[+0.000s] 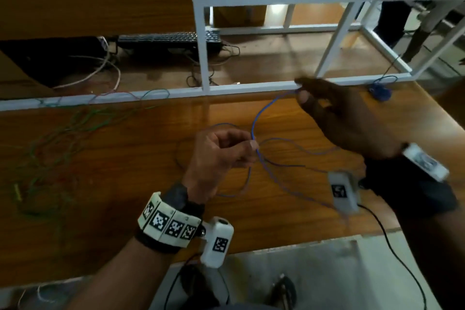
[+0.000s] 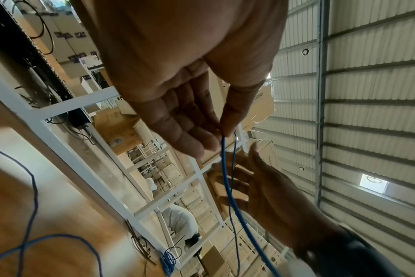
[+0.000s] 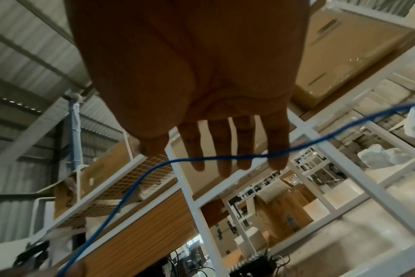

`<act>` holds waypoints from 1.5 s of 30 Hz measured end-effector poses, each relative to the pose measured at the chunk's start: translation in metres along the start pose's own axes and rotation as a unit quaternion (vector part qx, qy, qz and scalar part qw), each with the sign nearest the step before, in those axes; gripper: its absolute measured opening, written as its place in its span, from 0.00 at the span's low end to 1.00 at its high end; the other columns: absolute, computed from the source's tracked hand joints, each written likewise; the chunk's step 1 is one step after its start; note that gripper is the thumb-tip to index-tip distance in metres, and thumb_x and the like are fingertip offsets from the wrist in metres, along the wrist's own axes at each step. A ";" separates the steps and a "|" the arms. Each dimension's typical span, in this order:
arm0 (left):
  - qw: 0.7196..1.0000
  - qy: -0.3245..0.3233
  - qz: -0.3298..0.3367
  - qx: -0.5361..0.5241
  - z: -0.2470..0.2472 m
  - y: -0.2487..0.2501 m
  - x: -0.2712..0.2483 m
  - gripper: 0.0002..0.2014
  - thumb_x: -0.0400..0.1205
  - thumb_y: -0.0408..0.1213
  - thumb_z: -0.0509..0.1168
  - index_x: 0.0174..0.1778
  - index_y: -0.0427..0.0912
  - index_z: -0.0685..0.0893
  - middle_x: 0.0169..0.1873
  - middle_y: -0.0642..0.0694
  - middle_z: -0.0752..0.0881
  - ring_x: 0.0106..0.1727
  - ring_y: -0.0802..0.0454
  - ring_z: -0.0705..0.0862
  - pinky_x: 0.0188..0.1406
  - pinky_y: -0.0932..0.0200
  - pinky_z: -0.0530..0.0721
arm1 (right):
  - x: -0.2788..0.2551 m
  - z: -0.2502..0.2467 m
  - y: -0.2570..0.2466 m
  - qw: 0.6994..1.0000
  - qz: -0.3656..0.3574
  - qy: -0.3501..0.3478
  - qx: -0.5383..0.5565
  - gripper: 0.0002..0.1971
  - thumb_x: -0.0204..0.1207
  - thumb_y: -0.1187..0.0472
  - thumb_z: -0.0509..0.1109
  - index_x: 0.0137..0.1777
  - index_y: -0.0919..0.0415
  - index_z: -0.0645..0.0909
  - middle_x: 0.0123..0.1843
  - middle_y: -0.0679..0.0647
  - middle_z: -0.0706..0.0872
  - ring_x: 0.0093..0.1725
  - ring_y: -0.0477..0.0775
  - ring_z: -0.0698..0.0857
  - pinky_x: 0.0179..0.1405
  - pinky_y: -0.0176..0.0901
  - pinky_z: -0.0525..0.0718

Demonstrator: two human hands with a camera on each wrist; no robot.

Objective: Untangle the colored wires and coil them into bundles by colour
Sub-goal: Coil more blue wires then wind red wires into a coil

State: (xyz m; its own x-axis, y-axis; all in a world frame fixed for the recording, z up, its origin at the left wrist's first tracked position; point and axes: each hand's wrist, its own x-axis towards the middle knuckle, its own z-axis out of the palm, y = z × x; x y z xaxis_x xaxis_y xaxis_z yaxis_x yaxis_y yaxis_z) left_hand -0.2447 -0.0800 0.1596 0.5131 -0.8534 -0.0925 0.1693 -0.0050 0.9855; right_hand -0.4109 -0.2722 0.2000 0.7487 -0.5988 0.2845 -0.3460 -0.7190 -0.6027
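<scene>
A blue wire (image 1: 259, 118) runs in loose loops over the wooden table (image 1: 125, 209). My left hand (image 1: 253, 147) pinches it between thumb and fingers, as the left wrist view shows (image 2: 222, 131). From that pinch the wire rises to my right hand (image 1: 302, 94), held higher and further back. In the right wrist view the right hand (image 3: 197, 159) has straight, spread fingers, and the blue wire (image 3: 225, 158) lies across their tips. A tangle of green and red wires (image 1: 63, 138) lies at the left. A small blue bundle (image 1: 380, 92) sits at the back right.
A white metal frame rail (image 1: 239, 88) crosses the table's back edge, with uprights behind it. A black keyboard (image 1: 166, 39) and loose cables lie beyond the rail. A black cable (image 1: 392, 241) hangs over the table's front edge on the right.
</scene>
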 end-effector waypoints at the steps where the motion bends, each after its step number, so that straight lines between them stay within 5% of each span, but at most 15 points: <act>1: 1.000 0.020 0.012 0.006 0.012 -0.002 -0.005 0.05 0.74 0.27 0.76 0.44 0.32 0.89 0.33 0.36 0.90 0.32 0.44 0.88 0.34 0.48 0.90 | -0.018 -0.010 0.008 0.999 -0.010 0.010 -0.030 0.29 0.85 0.32 0.59 0.77 0.48 0.80 0.70 0.46 0.84 0.70 0.43 0.81 0.69 0.58 0.83; 5: 0.997 0.077 0.011 -0.001 0.054 -0.012 -0.018 0.07 0.72 0.30 0.76 0.45 0.36 0.89 0.32 0.41 0.90 0.32 0.45 0.88 0.39 0.44 0.90 | -0.087 -0.040 0.028 0.998 0.025 0.060 -0.016 0.30 0.84 0.30 0.56 0.78 0.44 0.76 0.77 0.50 0.76 0.77 0.56 0.76 0.72 0.63 0.79; 8: 0.993 0.112 -0.010 -0.020 0.074 -0.017 -0.023 0.05 0.74 0.29 0.74 0.44 0.36 0.88 0.32 0.43 0.89 0.31 0.47 0.87 0.37 0.49 0.89 | -0.119 -0.053 0.036 0.989 0.092 0.114 0.007 0.28 0.84 0.27 0.52 0.63 0.43 0.84 0.55 0.47 0.87 0.52 0.41 0.85 0.48 0.53 0.86; 12: 0.993 0.114 -0.033 -0.014 0.098 -0.029 -0.025 0.03 0.78 0.26 0.72 0.42 0.38 0.85 0.31 0.44 0.88 0.30 0.49 0.87 0.35 0.52 0.88 | -0.143 -0.034 0.029 0.981 0.142 -0.065 0.120 0.39 0.76 0.18 0.51 0.46 0.53 0.87 0.39 0.53 0.90 0.38 0.50 0.89 0.39 0.58 0.86; 15: 0.992 0.120 -0.027 -0.011 0.112 -0.038 -0.019 0.05 0.78 0.25 0.72 0.40 0.38 0.84 0.31 0.42 0.86 0.32 0.48 0.84 0.33 0.55 0.85 | -0.153 -0.005 0.026 0.973 0.146 -0.164 0.077 0.25 0.82 0.32 0.65 0.44 0.54 0.87 0.33 0.45 0.89 0.32 0.41 0.85 0.35 0.49 0.84; 17: 0.990 0.137 -0.002 -0.026 0.112 -0.039 -0.011 0.03 0.79 0.25 0.70 0.44 0.33 0.82 0.33 0.38 0.84 0.34 0.47 0.83 0.34 0.54 0.85 | -0.157 0.009 0.029 0.925 0.236 -0.174 0.243 0.18 0.87 0.48 0.69 0.45 0.63 0.87 0.31 0.50 0.89 0.29 0.51 0.85 0.30 0.47 0.83; 21: 0.990 0.116 0.007 -0.078 0.086 -0.038 0.001 0.09 0.81 0.25 0.68 0.52 0.22 0.79 0.36 0.34 0.82 0.35 0.46 0.84 0.40 0.48 0.88 | -0.162 0.015 0.019 0.726 0.363 -0.084 0.578 0.13 0.83 0.53 0.69 0.52 0.64 0.86 0.28 0.52 0.74 0.26 0.51 0.77 0.26 0.41 0.80; 23: 0.993 0.086 0.011 -0.075 0.076 -0.042 0.003 0.14 0.75 0.25 0.71 0.53 0.27 0.76 0.37 0.37 0.82 0.33 0.47 0.82 0.40 0.47 0.82 | -0.159 0.018 0.014 0.691 0.352 -0.054 0.629 0.12 0.82 0.54 0.67 0.53 0.64 0.84 0.28 0.52 0.72 0.24 0.49 0.73 0.24 0.41 0.77; 25: 0.988 0.099 0.092 0.078 0.069 -0.048 0.003 0.29 0.68 0.28 0.74 0.64 0.42 0.73 0.52 0.43 0.83 0.46 0.52 0.84 0.48 0.47 0.81 | -0.155 0.021 0.008 0.710 0.341 -0.050 0.614 0.12 0.82 0.54 0.66 0.53 0.64 0.81 0.27 0.51 0.67 0.21 0.46 0.64 0.20 0.38 0.62; 28: 0.833 0.058 0.349 0.425 0.057 -0.053 0.001 0.38 0.71 0.36 0.71 0.80 0.45 0.68 0.80 0.36 0.64 0.82 0.38 0.62 0.80 0.38 0.61 | -0.147 0.024 0.002 0.750 0.328 -0.034 0.573 0.12 0.81 0.53 0.66 0.50 0.64 0.80 0.26 0.49 0.61 0.22 0.44 0.56 0.22 0.41 0.52; 30: 0.739 -0.015 0.410 0.534 0.053 -0.052 0.002 0.28 0.76 0.41 0.67 0.75 0.57 0.76 0.82 0.43 0.64 0.85 0.33 0.52 0.78 0.24 0.50 | -0.142 0.022 0.002 0.756 0.320 -0.009 0.571 0.12 0.80 0.53 0.65 0.48 0.64 0.79 0.25 0.48 0.60 0.21 0.44 0.55 0.21 0.40 0.52; 34: 0.680 -0.009 0.431 0.593 0.035 -0.041 0.020 0.10 0.85 0.51 0.62 0.57 0.64 0.87 0.71 0.63 0.79 0.84 0.42 0.59 0.69 0.14 0.47 | -0.139 0.014 0.005 0.739 0.300 -0.029 0.603 0.14 0.81 0.50 0.71 0.44 0.60 0.80 0.24 0.47 0.61 0.22 0.44 0.57 0.22 0.38 0.57; 39: 0.699 -0.049 0.498 0.511 0.032 -0.017 0.050 0.06 0.86 0.40 0.65 0.51 0.47 0.89 0.50 0.52 0.90 0.62 0.53 0.85 0.76 0.20 0.53 | -0.148 0.023 -0.004 0.665 0.226 -0.153 0.695 0.23 0.80 0.42 0.76 0.36 0.59 0.75 0.19 0.49 0.67 0.36 0.59 0.78 0.47 0.53 0.86; 42: 0.727 -0.116 0.506 0.449 0.048 -0.013 0.060 0.07 0.86 0.35 0.65 0.53 0.39 0.88 0.46 0.47 0.90 0.47 0.52 0.86 0.75 0.35 0.70 | -0.148 0.024 -0.018 0.594 0.159 -0.208 0.761 0.21 0.91 0.50 0.59 0.41 0.65 0.77 0.17 0.57 0.65 0.49 0.71 0.86 0.72 0.68 0.77; 45: 0.772 -0.116 0.474 0.408 0.063 -0.012 0.065 0.09 0.86 0.38 0.64 0.56 0.41 0.89 0.48 0.48 0.90 0.49 0.51 0.85 0.56 0.48 0.82 | -0.147 0.022 -0.025 0.636 0.101 -0.169 0.746 0.22 0.93 0.53 0.56 0.45 0.69 0.81 0.23 0.62 0.83 0.74 0.72 0.80 0.86 0.74 0.56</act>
State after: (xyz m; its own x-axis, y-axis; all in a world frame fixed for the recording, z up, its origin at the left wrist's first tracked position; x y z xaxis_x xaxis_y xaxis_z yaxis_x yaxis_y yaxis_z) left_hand -0.2663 -0.1688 0.1511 -0.1002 -0.7452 0.6593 -0.8242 0.4334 0.3646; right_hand -0.4996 -0.1585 0.1574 0.9400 -0.3351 0.0639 0.2789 0.6470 -0.7096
